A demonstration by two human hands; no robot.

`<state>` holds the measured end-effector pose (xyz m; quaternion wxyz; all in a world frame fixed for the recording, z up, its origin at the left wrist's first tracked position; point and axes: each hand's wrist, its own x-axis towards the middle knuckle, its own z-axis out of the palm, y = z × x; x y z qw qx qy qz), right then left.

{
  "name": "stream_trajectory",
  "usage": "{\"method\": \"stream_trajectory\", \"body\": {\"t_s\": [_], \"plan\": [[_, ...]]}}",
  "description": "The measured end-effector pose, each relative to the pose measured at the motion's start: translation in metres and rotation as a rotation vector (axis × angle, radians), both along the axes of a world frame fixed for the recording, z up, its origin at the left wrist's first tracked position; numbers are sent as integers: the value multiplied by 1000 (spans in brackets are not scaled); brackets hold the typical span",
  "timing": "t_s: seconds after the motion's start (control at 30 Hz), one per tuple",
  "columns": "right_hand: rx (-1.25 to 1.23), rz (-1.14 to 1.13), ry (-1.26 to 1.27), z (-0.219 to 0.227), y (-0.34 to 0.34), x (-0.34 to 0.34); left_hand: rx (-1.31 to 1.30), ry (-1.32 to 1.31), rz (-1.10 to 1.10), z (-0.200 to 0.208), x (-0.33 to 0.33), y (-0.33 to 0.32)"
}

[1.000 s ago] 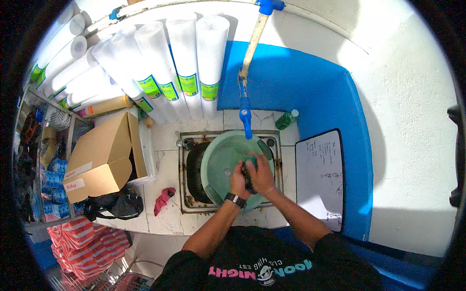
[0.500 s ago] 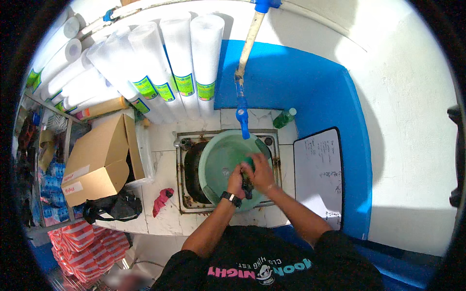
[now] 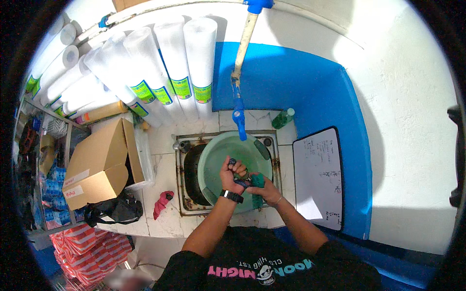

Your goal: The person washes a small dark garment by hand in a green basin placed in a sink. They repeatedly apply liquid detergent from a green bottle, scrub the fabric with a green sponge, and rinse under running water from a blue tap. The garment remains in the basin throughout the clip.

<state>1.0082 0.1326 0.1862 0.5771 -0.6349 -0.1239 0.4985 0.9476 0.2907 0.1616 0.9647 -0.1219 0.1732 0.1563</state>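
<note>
Two hands are working together over the pale green basin [image 3: 213, 160] in the sink; the left hand [image 3: 232, 173] is gripping a small dark part [image 3: 241, 182], its grip closed round it, while the right hand [image 3: 264, 191] is now pressing a green scrubbing pad [image 3: 257, 180] against it; half a second earlier both hands were clasped higher, so scrubbing seems underway.

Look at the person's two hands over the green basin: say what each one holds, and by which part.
The left hand grips a small dark object at its upper end; what it is cannot be told. The right hand presses a green scrub pad against it, pinched at its edge.
</note>
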Motion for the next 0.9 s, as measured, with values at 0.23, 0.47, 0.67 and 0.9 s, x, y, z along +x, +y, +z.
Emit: {"method": "stream_trajectory", "body": {"t_s": [0.23,0.47,0.67,0.9], "plan": [[-357,-110,-775,11,11,7,281,371,-41,1,2,-7],[-530,-70,-1067,23,20,25,415,540,-153,-11,-5,-18],[-281,-6,-673,4,19,20,531,527,-262,-25,-5,-28],[257,-560,509,5,24,27,570,569,-339,-41,-10,-37]]}}
